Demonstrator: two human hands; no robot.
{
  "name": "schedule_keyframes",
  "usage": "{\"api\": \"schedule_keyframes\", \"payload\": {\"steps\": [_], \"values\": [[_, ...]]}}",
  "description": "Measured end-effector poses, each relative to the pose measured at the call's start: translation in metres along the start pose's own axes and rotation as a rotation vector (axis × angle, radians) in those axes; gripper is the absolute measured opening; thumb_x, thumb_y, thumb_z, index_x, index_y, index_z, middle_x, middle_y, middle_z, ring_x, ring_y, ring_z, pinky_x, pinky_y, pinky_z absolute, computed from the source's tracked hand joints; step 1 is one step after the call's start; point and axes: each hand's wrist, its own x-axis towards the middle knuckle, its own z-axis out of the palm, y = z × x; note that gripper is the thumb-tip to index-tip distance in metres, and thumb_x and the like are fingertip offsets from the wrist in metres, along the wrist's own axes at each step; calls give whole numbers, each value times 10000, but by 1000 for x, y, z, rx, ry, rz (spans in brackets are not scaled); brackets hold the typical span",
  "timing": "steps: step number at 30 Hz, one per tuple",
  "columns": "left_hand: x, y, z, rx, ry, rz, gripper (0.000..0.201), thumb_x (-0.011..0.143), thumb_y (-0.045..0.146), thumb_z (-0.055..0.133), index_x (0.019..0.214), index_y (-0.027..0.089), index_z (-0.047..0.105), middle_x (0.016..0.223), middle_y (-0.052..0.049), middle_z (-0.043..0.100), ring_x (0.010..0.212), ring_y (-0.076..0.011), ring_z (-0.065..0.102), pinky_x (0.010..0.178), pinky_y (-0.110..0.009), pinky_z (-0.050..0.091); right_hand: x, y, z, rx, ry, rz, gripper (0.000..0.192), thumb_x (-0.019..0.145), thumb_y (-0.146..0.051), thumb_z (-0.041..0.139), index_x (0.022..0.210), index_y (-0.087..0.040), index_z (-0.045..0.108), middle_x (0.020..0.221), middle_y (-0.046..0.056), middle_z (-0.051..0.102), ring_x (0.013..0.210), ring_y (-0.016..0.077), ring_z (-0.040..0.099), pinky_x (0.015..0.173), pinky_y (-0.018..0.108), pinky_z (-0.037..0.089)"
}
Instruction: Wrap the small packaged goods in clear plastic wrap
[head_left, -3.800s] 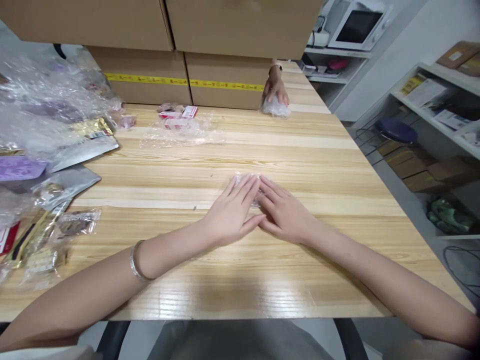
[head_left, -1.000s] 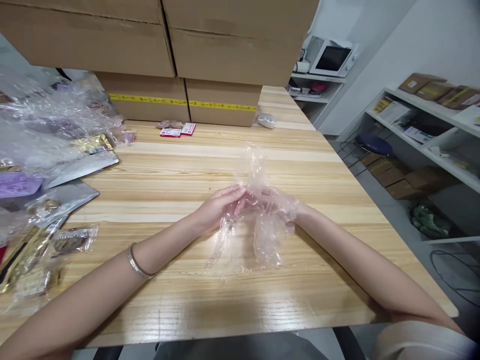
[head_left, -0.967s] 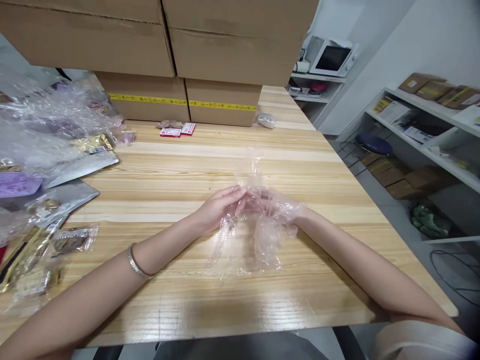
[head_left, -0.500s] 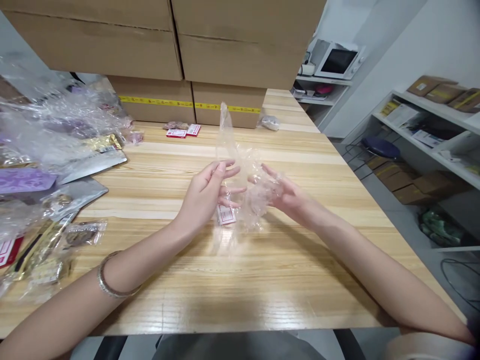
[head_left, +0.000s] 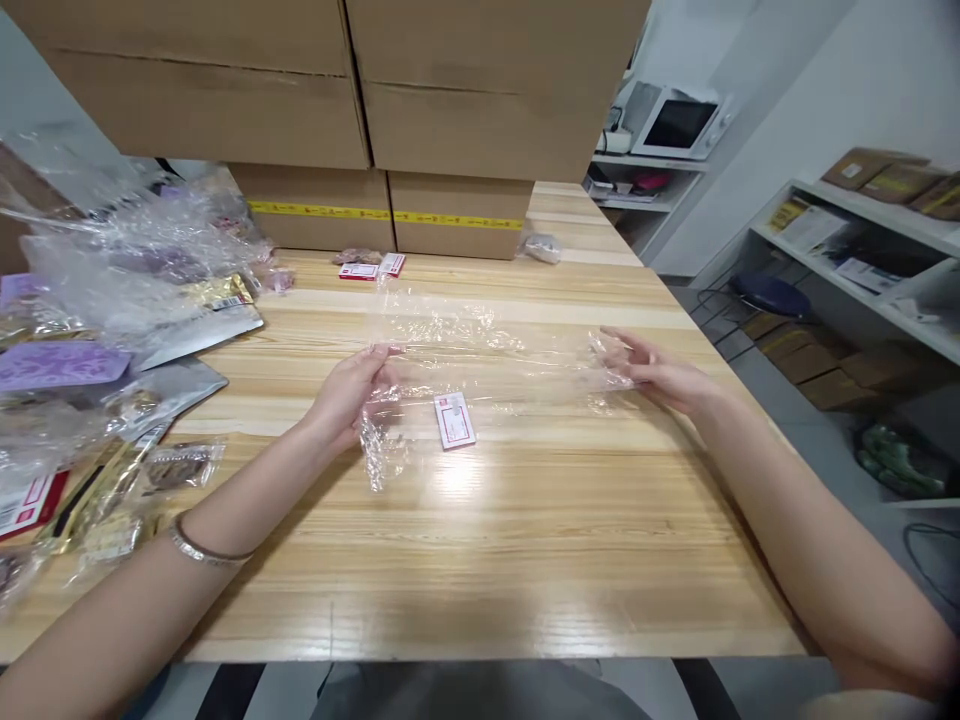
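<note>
Noted at far left: heap of plastic packets on wooden table, apparently undisturbed since half a second ago. Left hand now drawn out leftward, fingers curled and pinched on one end of clear plastic film, which half a second ago stood bunched between the hands and is now stretched flat and wide just above the tabletop; small red-and-white packet lying under it, film evidently opened out for use. Right hand moved out rightward, fingers partly spread, thumb and fingertips nipping the film's other end.
</note>
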Motion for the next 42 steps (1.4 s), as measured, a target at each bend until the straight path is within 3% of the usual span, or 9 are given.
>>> {"api": "schedule_keyframes", "payload": {"steps": [4, 8, 15, 20, 24, 28, 33, 37, 42], "values": [[-2, 4, -1, -104, -250, 5, 387, 831, 438, 564, 981, 124, 732, 819, -116, 728, 641, -202, 657, 565, -315, 526, -2, -5, -6, -212, 162, 62, 809, 690, -355, 726, 1439, -188, 470, 1198, 179, 643, 920, 290, 680, 785, 484, 560], [-6, -5, 5, 260, -481, 220, 235, 710, 315, 618, 807, 150, 755, 1145, -154, 713, 1181, -356, 590, 1020, -513, 430, -28, -39, 28, -663, 602, -348, 586, 817, -327, 606, 1379, -191, 514, 1354, 202, 544, 1176, 360, 572, 1003, 614, 416], [-11, -40, 17, 1213, -602, 640, 627, 852, 470, 633, 1415, 227, 506, 1472, -152, 481, 1380, -340, 381, 1158, -525, 256, -53, -46, 115, -856, -43, -530, 660, 874, -344, 519, 1481, -108, 411, 1511, 207, 458, 1418, 389, 392, 1125, 608, 337], [-10, -29, 16, 1470, -481, 707, 490, 844, 427, 598, 1240, 139, 598, 1213, -175, 599, 1162, -334, 525, 1025, -456, 425, -45, -27, 131, -854, -65, -450, 436, 981, -225, 363, 1320, -103, 609, 1352, 203, 617, 1311, 365, 538, 1018, 575, 461], [-10, 7, -4, 1692, 50, 577, 472, 800, 414, 594, 1101, 53, 647, 1079, -229, 607, 1100, -411, 530, 1004, -526, 418, -59, -41, 133, -824, -134, -536, 431, 1013, -298, 375, 1294, -107, 639, 1354, 197, 618, 1235, 357, 585, 1010, 572, 461], [-24, 36, -5, 1535, 255, 640, 533, 785, 432, 623, 1197, 95, 623, 1175, -197, 580, 1191, -399, 486, 1055, -510, 385, -77, -68, 131, -520, -361, -565, 580, 971, -492, 497, 1485, -226, 457, 1542, 123, 438, 1358, 316, 480, 1080, 548, 424], [-29, 22, 39, 1204, -183, 667, 534, 785, 516, 644, 1200, 180, 626, 1156, -100, 621, 1118, -297, 553, 1037, -422, 408, -71, -79, 112, -153, -358, -404, 366, 1035, -381, 376, 1290, -277, 617, 1220, 52, 703, 1112, 218, 661, 945, 430, 533], [-9, -15, 77, 1143, -225, 608, 547, 757, 518, 682, 1154, 149, 604, 1165, -157, 595, 1137, -359, 528, 1006, -451, 398, -56, -56, 106, -428, -83, -421, 353, 1002, -360, 438, 1258, -188, 609, 1217, 129, 672, 1148, 286, 616, 984, 508, 489], [23, -41, 107, 1093, -103, 519, 573, 715, 543, 735, 1070, 117, 592, 1062, -210, 620, 1142, -450, 510, 1010, -493, 341, -54, -31, 118, -687, -123, -472, 399, 985, -375, 468, 1302, -155, 568, 1358, 168, 582, 1283, 336, 518, 1065, 542, 423]]}}
